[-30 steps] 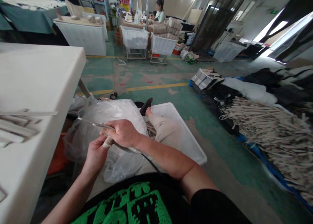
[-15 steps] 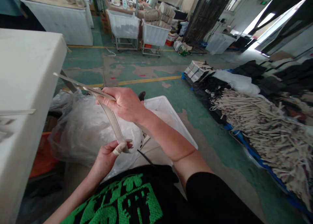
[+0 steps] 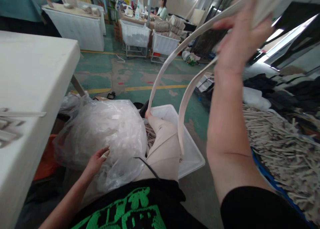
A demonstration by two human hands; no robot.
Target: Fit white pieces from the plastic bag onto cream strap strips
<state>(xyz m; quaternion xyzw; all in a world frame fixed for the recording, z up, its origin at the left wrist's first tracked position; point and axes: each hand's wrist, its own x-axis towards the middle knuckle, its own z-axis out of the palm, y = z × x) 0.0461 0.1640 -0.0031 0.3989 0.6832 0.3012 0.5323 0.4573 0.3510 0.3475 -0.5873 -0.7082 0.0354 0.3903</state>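
High on the right, my right hand (image 3: 237,45) is closed round a beige fabric strip (image 3: 161,72). The strip arcs down from it in two lengths, one hanging beside my leg. Motion blurs the fingers. Low on the left, my left hand (image 3: 97,160) holds nothing, its fingers loosely apart with a pale wrap on one. It is in front of a clear plastic bag (image 3: 107,122) with pale contents; whether it touches the bag I cannot tell. Behind my leg, a white plastic bin (image 3: 192,159) contains several beige strips (image 3: 150,135).
A white table (image 3: 37,62) with loose strips on it runs along the left. Beige straps (image 3: 272,139) are heaped on the right, edged in blue. White wheeled carts (image 3: 135,34) stand across the green floor, and a person (image 3: 163,10) sits behind them.
My right hand has swung up and right, carrying the strip, which now hangs in wide curves. My left hand has let go of the strip and moved down and left.
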